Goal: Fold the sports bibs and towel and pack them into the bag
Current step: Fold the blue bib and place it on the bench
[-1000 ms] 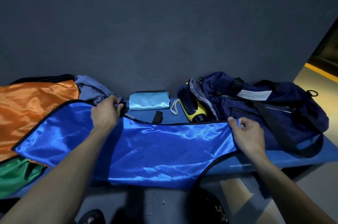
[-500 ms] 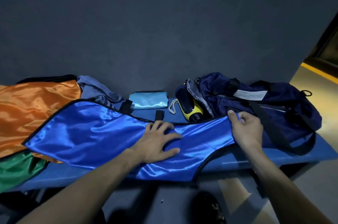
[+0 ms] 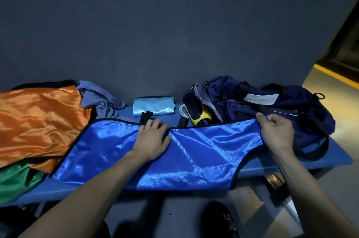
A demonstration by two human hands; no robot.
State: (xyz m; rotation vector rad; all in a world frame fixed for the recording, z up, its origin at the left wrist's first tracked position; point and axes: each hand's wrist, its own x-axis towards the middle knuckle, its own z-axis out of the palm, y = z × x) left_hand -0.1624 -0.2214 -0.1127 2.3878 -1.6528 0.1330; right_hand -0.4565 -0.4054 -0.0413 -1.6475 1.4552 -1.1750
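Risks, left to right:
- Orange bib (image 3: 38,121) and green bib (image 3: 17,181) are lying in a loose heap at the bench's (image 3: 272,166) left end, the orange one overlapping the blue bib's (image 3: 194,156) left tip. A sharp pull on the blue one would likely be dragging them along.
- Grey cloth (image 3: 101,99), probably the towel, is lying crumpled at the back edge, just behind the blue bib.
- The blue bib is slick satin, and its front part is hanging over the bench's front edge. If the fold is made with too little pressure, it is likely sliding off toward the floor.
- The bib's black straps (image 3: 145,118) are sticking out at the back edge and may be getting trapped in the fold.

Positions:
- Left hand (image 3: 153,140) is lying flat on the blue bib's middle, fingers spread, pressing near its back hem.
- Right hand (image 3: 275,132) is pinching the bib's right end, raised just in front of the bag (image 3: 291,113), which is sitting open at the bench's right end.
- A folded pale-blue bib (image 3: 153,105) is resting at the back edge, between cloth and bag.
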